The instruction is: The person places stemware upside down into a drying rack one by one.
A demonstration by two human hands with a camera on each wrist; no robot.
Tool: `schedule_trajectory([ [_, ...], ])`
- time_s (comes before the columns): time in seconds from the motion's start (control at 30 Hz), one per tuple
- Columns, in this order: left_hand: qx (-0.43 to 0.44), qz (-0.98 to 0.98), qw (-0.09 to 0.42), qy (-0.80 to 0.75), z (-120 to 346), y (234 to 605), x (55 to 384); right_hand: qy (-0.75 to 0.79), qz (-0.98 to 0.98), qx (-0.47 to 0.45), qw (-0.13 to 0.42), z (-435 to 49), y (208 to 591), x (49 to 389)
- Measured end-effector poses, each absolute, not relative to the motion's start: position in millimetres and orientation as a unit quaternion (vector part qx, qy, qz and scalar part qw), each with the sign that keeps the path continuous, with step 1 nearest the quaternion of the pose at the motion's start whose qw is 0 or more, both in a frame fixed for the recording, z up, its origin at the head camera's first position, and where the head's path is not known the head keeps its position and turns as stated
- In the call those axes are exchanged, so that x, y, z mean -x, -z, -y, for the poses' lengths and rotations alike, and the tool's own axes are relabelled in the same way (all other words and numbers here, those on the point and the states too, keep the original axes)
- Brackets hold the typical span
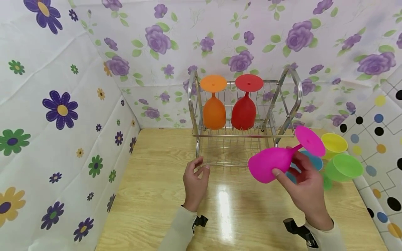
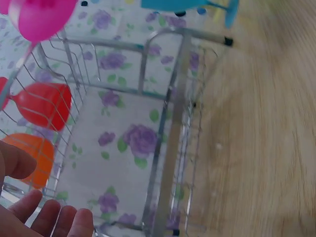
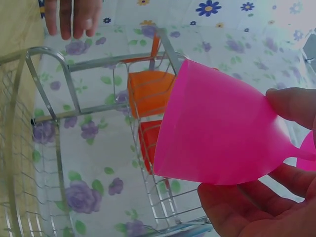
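My right hand [image 1: 306,188] grips a pink plastic wine glass [image 1: 271,164] by its bowl, thumb on one side and fingers on the other. The glass is tilted, its mouth toward the lower left and its foot up to the right. It is in front of the right part of a metal dish rack [image 1: 235,135]. Holding nothing, my left hand [image 1: 195,183] hovers by the rack's front left corner, fingers loosely bent. An orange wine glass [image 1: 214,113] and a red wine glass [image 1: 244,113] stand upside down side by side on the upper tier.
At the right, a yellow cup [image 1: 333,144], a green glass [image 1: 343,169] and a blue glass [image 1: 314,161] stand close together, the blue partly hidden behind my right hand. Patterned cloth walls [image 1: 150,69] enclose the wooden table [image 1: 150,195] at the back and both sides.
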State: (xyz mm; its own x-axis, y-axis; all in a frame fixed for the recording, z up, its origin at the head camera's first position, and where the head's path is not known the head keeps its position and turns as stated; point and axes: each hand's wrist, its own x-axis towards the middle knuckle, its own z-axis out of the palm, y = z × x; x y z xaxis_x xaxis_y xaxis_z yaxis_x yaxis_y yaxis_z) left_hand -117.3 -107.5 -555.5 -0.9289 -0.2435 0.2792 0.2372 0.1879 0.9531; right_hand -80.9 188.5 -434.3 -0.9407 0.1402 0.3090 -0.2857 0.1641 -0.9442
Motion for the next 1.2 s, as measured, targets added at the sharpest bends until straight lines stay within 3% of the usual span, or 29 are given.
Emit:
schedule_trajectory([
  [0.63,-0.041,0.776,0.229,0.586,127,578,148,-0.543,0.783,-0.139,0.269,-200,406,116],
  [1.2,-0.069,0.775,0.218,0.590,128,590,165,-0.529,0.790,-0.131,0.281,-205,374,125],
])
